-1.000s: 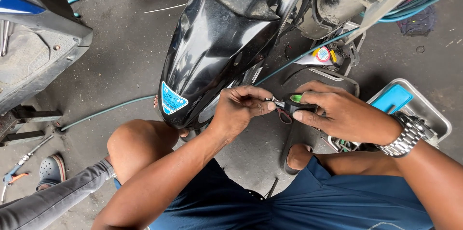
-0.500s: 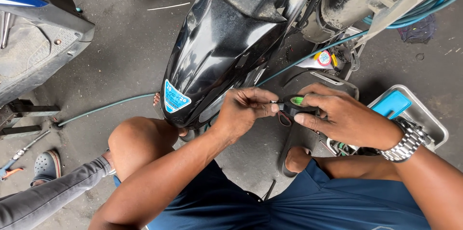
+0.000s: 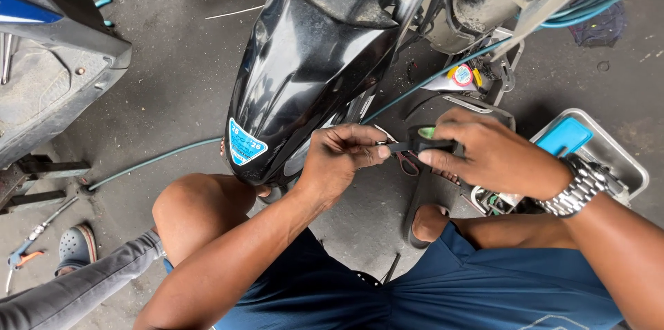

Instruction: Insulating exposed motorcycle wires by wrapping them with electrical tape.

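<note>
Both hands meet over a small black tool (image 3: 420,143): the left hand (image 3: 342,160) pinches its metal tip, the right hand (image 3: 494,153) closes round its body, the work looking unfinished

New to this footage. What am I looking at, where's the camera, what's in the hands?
There is no robot here: a person works with two bare hands, and the one camera sits on their head, looking down past their knees to a concrete floor.

The left hand and the right hand, which wears a metal wristwatch, meet over a small black tool with a green part. The right hand's grip is around its body; the left pinches its thin tip end. What kind of tool it is cannot be told.

Just ahead is a scooter's glossy black mudguard with a blue sticker. A teal hose crosses the floor. A metal tray with a blue item sits at right. Another person's grey-trousered leg shows lower left.
</note>
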